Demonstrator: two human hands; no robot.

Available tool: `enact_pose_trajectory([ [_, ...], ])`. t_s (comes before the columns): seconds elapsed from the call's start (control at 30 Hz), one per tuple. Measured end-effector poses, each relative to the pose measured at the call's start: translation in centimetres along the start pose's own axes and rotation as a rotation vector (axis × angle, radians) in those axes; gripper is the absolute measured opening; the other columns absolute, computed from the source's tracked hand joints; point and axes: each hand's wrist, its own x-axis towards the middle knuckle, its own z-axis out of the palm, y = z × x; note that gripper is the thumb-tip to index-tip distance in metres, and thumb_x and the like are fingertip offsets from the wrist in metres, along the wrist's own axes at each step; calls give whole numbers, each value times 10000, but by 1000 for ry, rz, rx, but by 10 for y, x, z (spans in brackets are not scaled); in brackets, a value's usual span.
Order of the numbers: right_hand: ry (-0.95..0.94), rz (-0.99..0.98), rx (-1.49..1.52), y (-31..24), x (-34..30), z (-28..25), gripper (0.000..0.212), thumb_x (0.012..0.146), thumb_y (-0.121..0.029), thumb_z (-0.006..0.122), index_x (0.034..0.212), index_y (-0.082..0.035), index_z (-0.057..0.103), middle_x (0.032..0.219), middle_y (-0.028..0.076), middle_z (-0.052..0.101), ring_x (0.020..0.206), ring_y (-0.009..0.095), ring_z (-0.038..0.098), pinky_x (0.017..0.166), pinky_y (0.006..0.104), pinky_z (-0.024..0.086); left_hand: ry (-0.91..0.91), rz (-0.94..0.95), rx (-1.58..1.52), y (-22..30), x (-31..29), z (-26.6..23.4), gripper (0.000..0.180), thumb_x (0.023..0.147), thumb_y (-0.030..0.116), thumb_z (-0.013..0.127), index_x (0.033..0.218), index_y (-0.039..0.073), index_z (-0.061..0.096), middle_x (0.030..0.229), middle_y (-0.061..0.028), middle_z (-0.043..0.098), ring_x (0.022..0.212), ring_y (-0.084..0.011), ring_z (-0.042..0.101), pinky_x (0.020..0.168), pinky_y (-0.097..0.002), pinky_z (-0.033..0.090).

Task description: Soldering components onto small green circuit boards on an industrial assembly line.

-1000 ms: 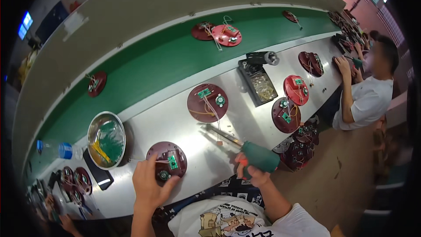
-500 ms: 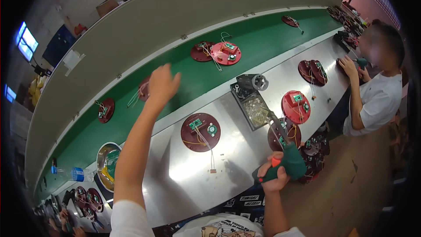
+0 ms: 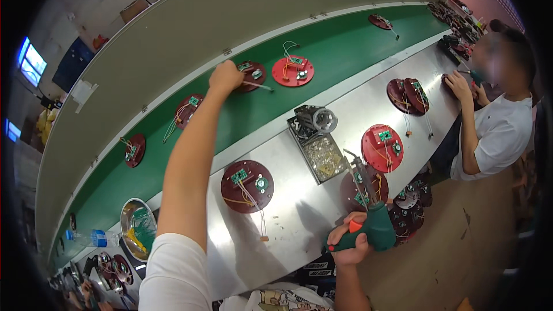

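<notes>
maroon disc (image 3: 253,76) is lying on the green belt (image 3: 340,52) in the head view, just right of the left hand (image 3: 226,76), which is overlapping its edge; whether the fingers are gripping it, i cannot tell. farther right of that hand, a red disc (image 3: 293,71) is resting. the right hand (image 3: 351,238) is wrapping around a driver (image 3: 378,229); another red disc (image 3: 381,145) is lying forward of this grip.

Glare whitens the metal worktop (image 3: 282,187) among soft shadows; left-hand windows (image 3: 33,62) glow; the fisheye rim bends, blackening.
</notes>
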Motion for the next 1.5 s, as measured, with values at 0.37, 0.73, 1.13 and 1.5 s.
enact_pose_trajectory([
  [0.37,-24,-25,-57,4,3,-2,403,993,-374,412,1107,12,446,924,109,519,454,123,438,403,274,395,214,611,-162,-102,-300,-88,137,905,193,604,849,76,644,827,-127,654,815,-358,615,698,-483,509],
  [0.73,-97,-27,-186,3,11,1,359,1011,-316,398,1139,-4,520,978,102,587,533,115,481,464,271,402,189,334,-351,-201,-450,-97,173,924,167,575,1002,47,672,820,-133,623,854,-338,610,762,-452,503],
  [1.13,-64,0,-255,2,14,5,391,1009,-329,398,1126,16,541,818,99,572,511,137,479,464,284,421,488,-170,-37,-287,-450,-104,140,844,134,664,880,23,740,843,-181,698,779,-361,659,733,-439,526],
  [1.5,-86,-10,-266,-3,11,11,378,996,-303,433,1105,44,537,912,113,564,497,128,497,428,279,420,356,-190,64,-289,-421,-88,116,762,81,652,722,-11,711,753,-204,671,767,-385,650,748,-477,525],
])
